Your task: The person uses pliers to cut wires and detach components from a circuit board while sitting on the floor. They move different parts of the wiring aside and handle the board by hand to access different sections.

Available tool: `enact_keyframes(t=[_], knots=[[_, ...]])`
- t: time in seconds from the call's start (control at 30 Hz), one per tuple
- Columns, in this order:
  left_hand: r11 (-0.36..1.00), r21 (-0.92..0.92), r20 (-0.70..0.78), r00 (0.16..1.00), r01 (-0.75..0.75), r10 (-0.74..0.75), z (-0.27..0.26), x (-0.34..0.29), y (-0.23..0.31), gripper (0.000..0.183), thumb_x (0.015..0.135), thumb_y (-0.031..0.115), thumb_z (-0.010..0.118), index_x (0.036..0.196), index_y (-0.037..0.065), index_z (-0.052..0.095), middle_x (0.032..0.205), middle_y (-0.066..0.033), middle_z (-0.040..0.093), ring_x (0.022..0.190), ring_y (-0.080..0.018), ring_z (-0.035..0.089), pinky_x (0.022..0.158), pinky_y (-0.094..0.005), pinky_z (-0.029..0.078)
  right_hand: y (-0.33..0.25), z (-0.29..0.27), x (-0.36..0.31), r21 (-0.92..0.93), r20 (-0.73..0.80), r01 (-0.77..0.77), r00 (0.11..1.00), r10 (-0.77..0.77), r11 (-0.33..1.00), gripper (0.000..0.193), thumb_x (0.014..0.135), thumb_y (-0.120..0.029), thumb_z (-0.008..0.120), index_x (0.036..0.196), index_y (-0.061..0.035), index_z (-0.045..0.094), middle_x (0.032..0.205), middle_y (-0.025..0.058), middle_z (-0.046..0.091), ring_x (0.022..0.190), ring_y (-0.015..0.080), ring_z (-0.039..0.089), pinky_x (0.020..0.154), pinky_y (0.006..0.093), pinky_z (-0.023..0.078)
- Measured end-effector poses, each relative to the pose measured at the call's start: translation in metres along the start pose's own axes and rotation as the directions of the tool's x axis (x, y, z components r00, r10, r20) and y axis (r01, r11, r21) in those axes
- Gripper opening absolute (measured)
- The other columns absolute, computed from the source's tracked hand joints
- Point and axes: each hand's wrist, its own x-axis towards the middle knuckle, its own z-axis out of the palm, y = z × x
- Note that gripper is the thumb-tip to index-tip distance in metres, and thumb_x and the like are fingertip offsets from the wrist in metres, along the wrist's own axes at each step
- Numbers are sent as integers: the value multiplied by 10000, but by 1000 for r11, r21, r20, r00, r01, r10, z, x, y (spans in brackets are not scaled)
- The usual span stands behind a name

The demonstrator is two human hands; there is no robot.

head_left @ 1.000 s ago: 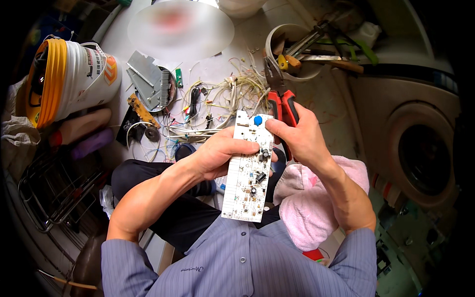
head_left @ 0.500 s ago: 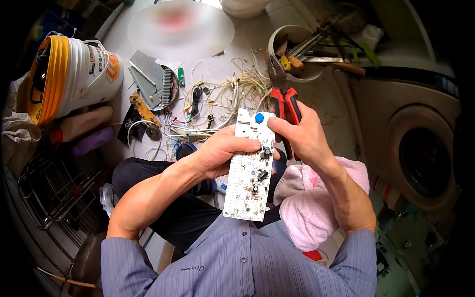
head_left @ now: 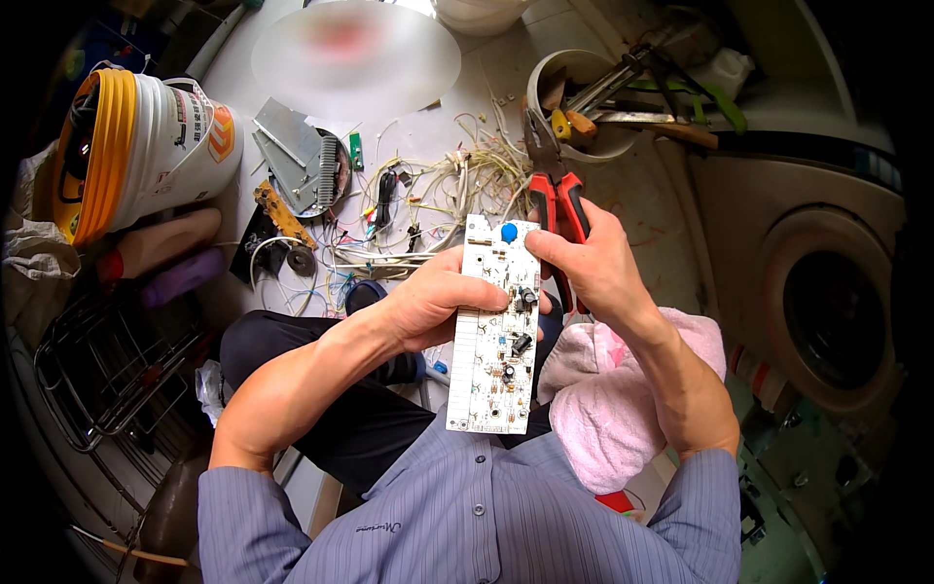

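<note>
A long white circuit board [head_left: 491,326] with a blue disc part near its far end hangs in front of my chest, component side up. My left hand [head_left: 433,304] grips it from the left, thumb across the face and fingers underneath. In my right hand [head_left: 593,258] are red-and-black-handled pliers [head_left: 556,200], their jaws pointing away from me. My right thumb also touches the board's far right edge. Most of the right fingers are hidden behind the handles and board.
Beyond the board lies a tangle of loose wires [head_left: 467,180] beside a grey metal plate [head_left: 292,151]. A round tool bin [head_left: 535,92] stands far right, a white-and-yellow bucket [head_left: 161,146] at left. A pink towel [head_left: 623,409] drapes by my right arm, near a front-loading washer [head_left: 749,282].
The board's near end has swung slightly right, and my left thumb has slid a little toward me along its face. The pliers have shifted slightly left.
</note>
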Motion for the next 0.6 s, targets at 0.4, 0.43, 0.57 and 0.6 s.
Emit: enact_keyframes(t=[0.4,0.43,0.57,0.6], knots=[[999,-34,5,1000,26,-26,2,0,3,565,822,57,651,1354,-32,484,1142,-230,686,960,-349,729,862,-477,618,1,-1,-1,-45,-5,-19,1000,19,999,243,828,-183,718,916,16,608,756,32,615,675,93,553,609,274,470],[1000,-12,-5,1000,17,-17,1,0,1,556,826,47,644,1353,-32,485,1144,-229,686,966,-350,727,868,-479,614,2,-1,-1,-52,-7,-18,1000,18,999,245,825,-183,718,914,17,607,757,33,615,674,92,550,609,274,469],[999,44,-36,999,-9,11,-2,1,-4,533,838,7,620,1354,-29,488,1157,-229,684,992,-359,718,892,-488,601,1,1,-1,-39,-5,-2,1000,1,999,245,814,-173,715,908,22,602,747,36,616,665,90,541,605,275,464],[999,50,-38,999,-11,13,-3,1,-5,531,840,-3,615,1355,-29,487,1161,-230,683,999,-362,716,898,-490,598,1,0,-1,-40,-3,2,1000,-3,999,244,812,-171,714,907,23,600,744,36,616,662,90,541,604,276,465]])
